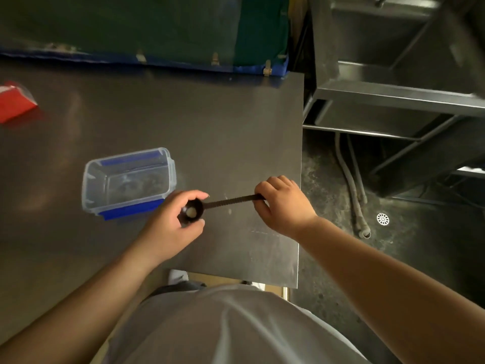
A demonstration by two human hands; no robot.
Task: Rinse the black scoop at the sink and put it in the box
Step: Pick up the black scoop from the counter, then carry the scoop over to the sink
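The black scoop (226,202) hangs level just above the steel table (236,132), held at both ends. My left hand (172,224) curls around its round bowl, where a pale spot shows inside. My right hand (284,206) pinches the end of the long ribbed handle. The box (128,182), a clear plastic tub with blue clips and no lid, stands on the table just left of my left hand. The steel sink (393,74) is off the table's right edge, at the upper right.
A red packet (14,102) lies at the table's far left. A green crate with a blue rim (183,35) borders the back edge. Right of the table, the floor has grey hoses (354,185) and a round drain (382,219).
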